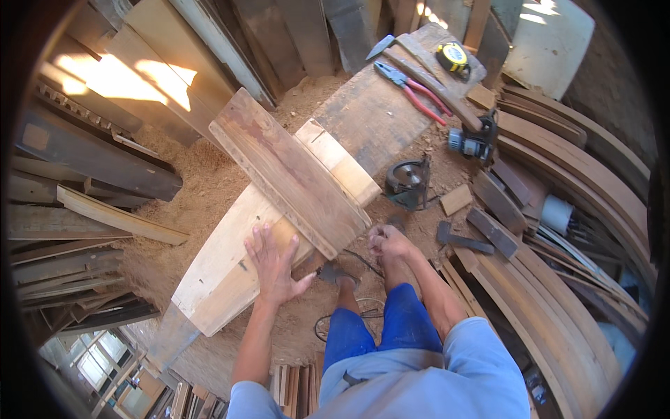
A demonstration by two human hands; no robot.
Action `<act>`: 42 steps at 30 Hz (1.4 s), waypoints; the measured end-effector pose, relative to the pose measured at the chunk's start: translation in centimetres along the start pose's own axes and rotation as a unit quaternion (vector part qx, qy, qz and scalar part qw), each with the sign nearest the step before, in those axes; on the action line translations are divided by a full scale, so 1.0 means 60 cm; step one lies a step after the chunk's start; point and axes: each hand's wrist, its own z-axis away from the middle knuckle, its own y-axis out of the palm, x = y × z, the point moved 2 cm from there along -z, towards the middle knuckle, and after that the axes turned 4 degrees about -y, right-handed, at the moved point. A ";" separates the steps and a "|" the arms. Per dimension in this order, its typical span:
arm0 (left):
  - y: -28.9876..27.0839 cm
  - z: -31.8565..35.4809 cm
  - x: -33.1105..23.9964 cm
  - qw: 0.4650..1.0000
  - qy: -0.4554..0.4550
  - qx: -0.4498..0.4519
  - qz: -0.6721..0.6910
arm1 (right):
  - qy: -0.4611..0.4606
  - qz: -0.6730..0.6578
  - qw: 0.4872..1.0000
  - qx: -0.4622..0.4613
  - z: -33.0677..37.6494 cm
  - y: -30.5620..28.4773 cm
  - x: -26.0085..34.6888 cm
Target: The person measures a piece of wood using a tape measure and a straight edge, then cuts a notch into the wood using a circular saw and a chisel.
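Across pale panel (pixel 222 269), brown board (pixel 287 171), beside left grip (pixel 274 269) (palm down)

Top plank (pixel 289 174): reddish-brown, streaky darker grain. Lower board (pixel 227 269): pale cream, tan band, dark specks. Pliers (pixel 403 80): red handles, blue-grey head. Tape measure (pixel 453 58): yellow/black. Shorts (pixel 412 321): bright blue. Shirt (pixel 419 391): light blue.

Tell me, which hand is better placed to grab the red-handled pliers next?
Probably the right hand: it looks nearer the red-handled pliers, while the left hand is spread over the pale wood, farther from them.
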 end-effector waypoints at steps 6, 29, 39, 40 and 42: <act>-0.010 -0.017 -0.004 1.000 0.022 0.017 0.012 | -0.109 0.473 0.872 -0.060 -0.235 -0.054 -0.218; -0.005 0.001 0.003 1.000 0.003 0.016 -0.004 | 0.005 0.368 0.919 -0.138 0.000 -0.257 -0.067; -0.004 -0.004 -0.004 1.000 0.001 -0.004 0.001 | -0.092 -0.178 0.937 -0.287 0.364 -0.094 0.140; -0.005 -0.002 -0.004 1.000 -0.005 -0.001 0.000 | -0.097 -0.119 0.933 -0.325 0.382 -0.076 0.138; -0.005 -0.009 -0.010 1.000 -0.010 -0.002 0.004 | -0.072 -0.123 0.914 -0.379 0.415 -0.030 0.116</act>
